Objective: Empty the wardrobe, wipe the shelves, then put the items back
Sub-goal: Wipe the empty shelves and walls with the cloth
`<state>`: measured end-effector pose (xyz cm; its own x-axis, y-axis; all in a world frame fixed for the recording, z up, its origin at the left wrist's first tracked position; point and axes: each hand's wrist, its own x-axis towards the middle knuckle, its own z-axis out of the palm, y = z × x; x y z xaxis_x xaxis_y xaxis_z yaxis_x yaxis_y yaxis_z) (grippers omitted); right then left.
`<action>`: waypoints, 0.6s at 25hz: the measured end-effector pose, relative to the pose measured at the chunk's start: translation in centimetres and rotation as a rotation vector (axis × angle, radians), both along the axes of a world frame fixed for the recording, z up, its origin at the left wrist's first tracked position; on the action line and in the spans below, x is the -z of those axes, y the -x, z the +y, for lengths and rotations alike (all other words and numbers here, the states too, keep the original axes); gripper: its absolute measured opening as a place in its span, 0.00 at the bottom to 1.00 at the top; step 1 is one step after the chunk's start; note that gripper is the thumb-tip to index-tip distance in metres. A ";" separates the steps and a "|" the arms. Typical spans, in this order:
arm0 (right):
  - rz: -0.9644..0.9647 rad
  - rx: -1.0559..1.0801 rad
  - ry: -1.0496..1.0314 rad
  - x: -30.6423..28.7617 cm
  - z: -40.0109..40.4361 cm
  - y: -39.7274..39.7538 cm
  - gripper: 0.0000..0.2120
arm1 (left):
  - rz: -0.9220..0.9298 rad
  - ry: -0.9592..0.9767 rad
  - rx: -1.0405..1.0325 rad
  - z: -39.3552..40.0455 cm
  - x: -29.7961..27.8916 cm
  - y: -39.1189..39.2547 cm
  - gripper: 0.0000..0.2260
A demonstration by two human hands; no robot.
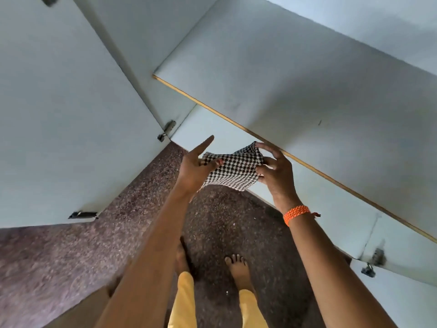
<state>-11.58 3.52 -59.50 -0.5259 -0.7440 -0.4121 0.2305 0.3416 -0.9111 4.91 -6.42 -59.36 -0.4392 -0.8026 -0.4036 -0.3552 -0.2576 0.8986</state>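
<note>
While pinched, checkered cloth (233, 168) between both hands: left (198, 165), right (274, 170).

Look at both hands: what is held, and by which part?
A checked cloth. The right hand pinches its right edge; the left hand pinches its left edge with thumb and curled fingers, index finger straight.

Head view, steeply downward, close

Two hands (198, 164) (274, 171), one checked cloth (233, 169), one shelf (283, 86), two bare feet (238, 271).
</note>
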 end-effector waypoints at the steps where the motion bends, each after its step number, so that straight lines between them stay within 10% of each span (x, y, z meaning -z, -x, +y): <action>1: 0.024 -0.043 0.021 -0.9 0.4 0.0 0.25 | 0.024 0.020 -0.023 0.9 -1.0 -0.8 0.23; 6: 0.265 -0.672 -0.057 -1.7 0.3 -3.4 0.32 | 0.084 0.054 -0.139 5.7 -3.5 -6.4 0.22; 15: 0.569 -1.226 -0.082 2.3 4.2 -23.6 0.07 | -0.433 0.034 -0.832 23.7 0.9 -25.2 0.12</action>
